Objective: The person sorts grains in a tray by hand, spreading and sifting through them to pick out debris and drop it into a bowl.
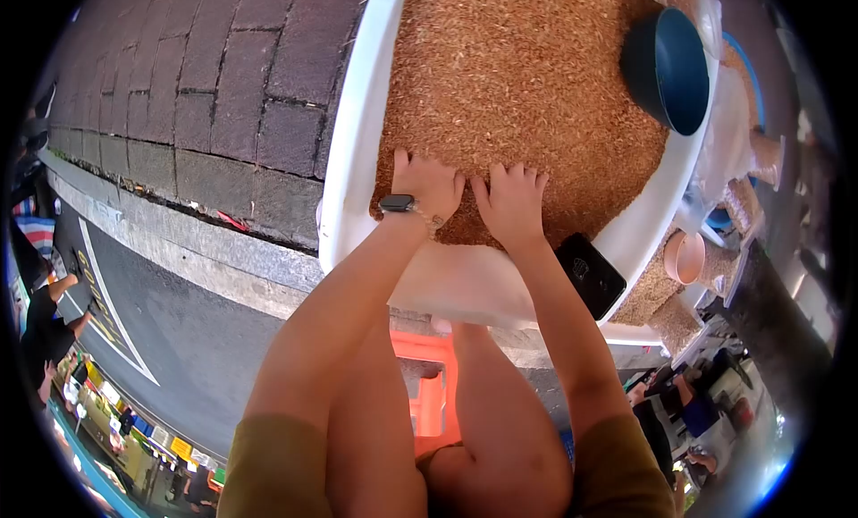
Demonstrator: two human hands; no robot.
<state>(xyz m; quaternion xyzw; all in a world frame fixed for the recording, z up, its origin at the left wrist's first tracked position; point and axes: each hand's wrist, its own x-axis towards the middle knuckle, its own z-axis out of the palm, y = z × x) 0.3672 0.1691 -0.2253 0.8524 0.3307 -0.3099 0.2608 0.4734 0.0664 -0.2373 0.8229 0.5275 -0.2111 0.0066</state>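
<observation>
At center, my right hand (pixel 517 205) lies slightly spread on dried shrimp (pixel 527 80), my left hand's (pixel 427 185) half-buried fingers unreadable; a forearm nudge could dislodge the smartphone (pixel 591 275), lower right.

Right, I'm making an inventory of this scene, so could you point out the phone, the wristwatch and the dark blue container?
Phone (pixel 593 277): head view, middle of its dark upward face.
Wristwatch (pixel 397 202): head view, its dark face.
Dark blue container (pixel 638 67): head view, its outer wall.
</observation>
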